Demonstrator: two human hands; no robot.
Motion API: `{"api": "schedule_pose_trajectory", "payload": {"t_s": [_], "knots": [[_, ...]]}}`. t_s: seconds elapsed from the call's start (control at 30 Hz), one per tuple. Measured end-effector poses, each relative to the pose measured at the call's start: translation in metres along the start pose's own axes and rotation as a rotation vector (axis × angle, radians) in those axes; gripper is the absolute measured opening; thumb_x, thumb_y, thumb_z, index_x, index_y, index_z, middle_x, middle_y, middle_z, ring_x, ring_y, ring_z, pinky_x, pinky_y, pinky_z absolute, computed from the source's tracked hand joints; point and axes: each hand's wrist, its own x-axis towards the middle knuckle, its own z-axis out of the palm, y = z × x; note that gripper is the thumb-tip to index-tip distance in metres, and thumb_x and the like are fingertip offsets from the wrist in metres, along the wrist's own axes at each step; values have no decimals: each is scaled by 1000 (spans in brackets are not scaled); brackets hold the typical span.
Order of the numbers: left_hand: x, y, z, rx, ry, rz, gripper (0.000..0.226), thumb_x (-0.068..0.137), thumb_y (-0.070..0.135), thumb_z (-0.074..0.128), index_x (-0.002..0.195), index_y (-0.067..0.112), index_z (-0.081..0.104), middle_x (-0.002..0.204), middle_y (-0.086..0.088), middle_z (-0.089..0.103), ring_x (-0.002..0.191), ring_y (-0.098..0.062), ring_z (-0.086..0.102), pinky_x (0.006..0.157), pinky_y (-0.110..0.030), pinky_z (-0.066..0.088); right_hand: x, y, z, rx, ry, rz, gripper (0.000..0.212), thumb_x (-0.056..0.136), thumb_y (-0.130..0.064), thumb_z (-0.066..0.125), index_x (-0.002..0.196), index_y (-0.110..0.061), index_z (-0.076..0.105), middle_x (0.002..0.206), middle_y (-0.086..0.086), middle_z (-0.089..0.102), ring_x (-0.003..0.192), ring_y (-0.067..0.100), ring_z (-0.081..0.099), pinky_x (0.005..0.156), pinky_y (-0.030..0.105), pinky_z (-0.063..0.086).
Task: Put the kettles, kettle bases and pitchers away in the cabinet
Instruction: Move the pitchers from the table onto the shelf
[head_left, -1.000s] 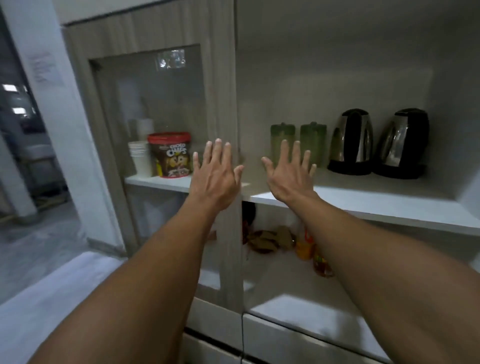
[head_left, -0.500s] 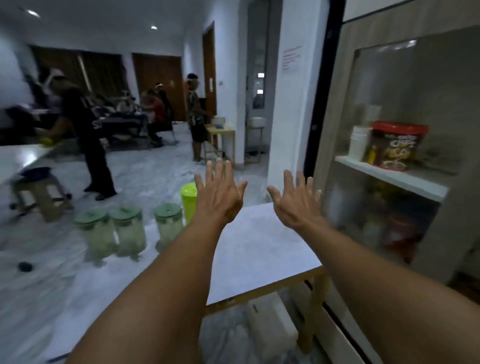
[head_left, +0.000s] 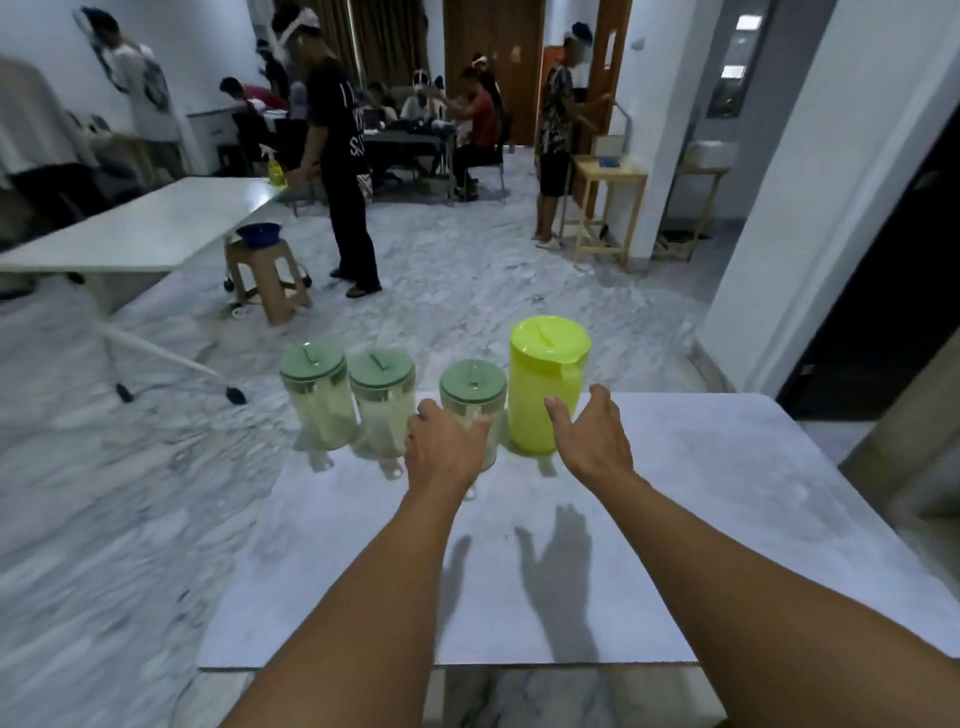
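Surface (head_left: 727, 519): pale marbled top, seen from above, with four pitchers ranged in a row along its far edge

Pitchers, clear-bodied with dull green lids, three counted: leftmost clear pitcher (head_left: 318, 400) at the far left corner; middle clear pitcher (head_left: 382, 405) just beside it, the two nearly touching; right clear pitcher (head_left: 475, 395) set a little apart from the pair. Handles are turned toward the viewer

Yellow-green pitcher (head_left: 545, 384): opaque, taller than the others, lidded, upright, placed at the right end of the row, just beside the right clear pitcher

Left hand (head_left: 444, 449): extended over the surface, fingers curled around the near side of the right clear pitcher; contact is seen, though a full grip cannot be told from this angle

Right hand (head_left: 592, 431): held open, fingers spread, thumb beside the yellow-green pitcher's lower wall; whether it is touched cannot be told. Nothing is held in it

Shadows of both hands are cast on the bare part of the surface

Background: marble floor (head_left: 467, 270), a long white table (head_left: 145, 228), a brown stool (head_left: 267, 275), several people standing and seated
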Motion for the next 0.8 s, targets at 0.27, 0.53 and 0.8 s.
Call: {"api": "schedule_pose_trajectory", "payload": {"t_s": [0.27, 0.53, 0.8], "knots": [[86, -9, 81, -372, -51, -431, 89, 81, 77, 47, 121, -2, 60, 121, -20, 63, 111, -37, 60, 91, -41, 49, 110, 17, 49, 418, 1, 322, 75, 84, -75, 46, 110, -7, 65, 113, 14, 68, 108, 34, 61, 90, 41, 45], [102, -8, 103, -481, 2, -252, 55, 99, 49, 38, 89, 4, 68, 94, -11, 70, 93, -30, 63, 85, -39, 49, 130, 15, 57, 640, -18, 307, 40, 95, -43, 52, 66, -15, 54, 67, 2, 65, 79, 20, 60, 68, 29, 38], [55, 26, 68, -486, -45, -63, 50, 101, 50, 34, 78, 14, 61, 84, -6, 67, 92, -31, 66, 86, -41, 50, 74, 13, -6, 650, 63, 308, 43, 96, -44, 51, 66, -13, 52, 70, 4, 60, 65, 17, 49, 61, 29, 36]]}}
